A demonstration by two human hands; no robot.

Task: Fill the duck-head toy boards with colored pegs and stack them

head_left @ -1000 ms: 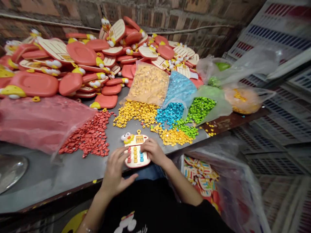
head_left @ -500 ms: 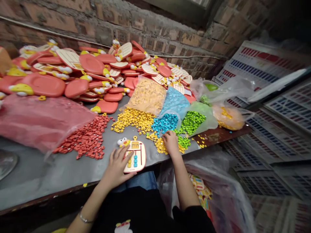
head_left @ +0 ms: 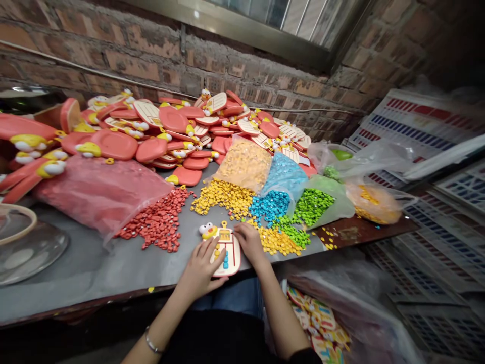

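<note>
A cream toy board (head_left: pixel 233 264) with a red rim and a yellow duck-like head lies on the grey tabletop at the front edge. Yellow and blue beads sit along its slots. My left hand (head_left: pixel 199 267) rests over the board's left side, fingers spread and flat on it. At the board's upper right corner is my right hand (head_left: pixel 250 243), its fingers drawn together; whatever is between the fingertips is hidden. Just right of that hand lie loose yellow beads (head_left: pixel 278 241) and green beads (head_left: pixel 291 230). Blue beads (head_left: pixel 269 206) are spread behind them.
Red beads (head_left: pixel 159 222) spill from a pink bag (head_left: pixel 102 192) on the left. More yellow beads (head_left: pixel 223 197) lie before an orange bag (head_left: pixel 244 162). A heap of red toy boards (head_left: pixel 174 121) lines the brick wall. A plastic-lined container (head_left: pixel 364 303) of finished-looking toys stands lower right.
My right hand has moved left from the yellow and green beads to the toy board's right corner. My left hand stays on the board. The view has shifted, showing more window and wall.
</note>
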